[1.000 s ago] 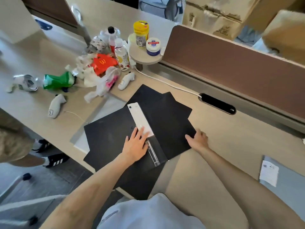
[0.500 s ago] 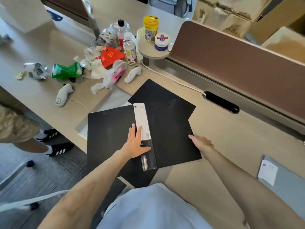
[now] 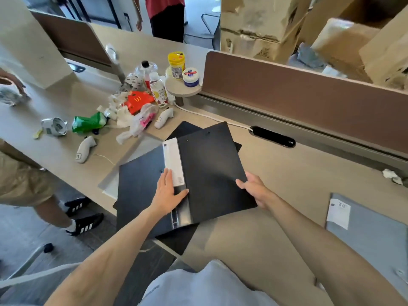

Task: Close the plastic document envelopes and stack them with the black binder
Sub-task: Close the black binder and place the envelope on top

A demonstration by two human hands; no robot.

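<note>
A black binder [image 3: 141,191] lies open at the table's near edge, its spine carrying a white label [image 3: 173,162]. My left hand [image 3: 169,193] presses flat on the spine and left cover. My right hand [image 3: 254,188] grips the right edge of the binder's right cover [image 3: 212,171], which is lifted and tilted up. Another black folder [image 3: 187,129] shows beneath, behind the raised cover. A translucent grey plastic envelope [image 3: 123,168] pokes out under the binder's left side. A second grey envelope [image 3: 371,235] with a white slip lies at the right.
Litter, bottles, a green bag [image 3: 88,123] and two white controllers [image 3: 85,149] crowd the table's far left. A brown divider [image 3: 309,100] and a black cable slot [image 3: 272,136] bound the back. A person in shorts [image 3: 24,180] stands at the left; crumpled paper [image 3: 391,175] lies at the right.
My right hand took hold of the binder's right cover and lifted it off the table, swinging it leftward. My left hand stayed on the spine. The view tilted up.
</note>
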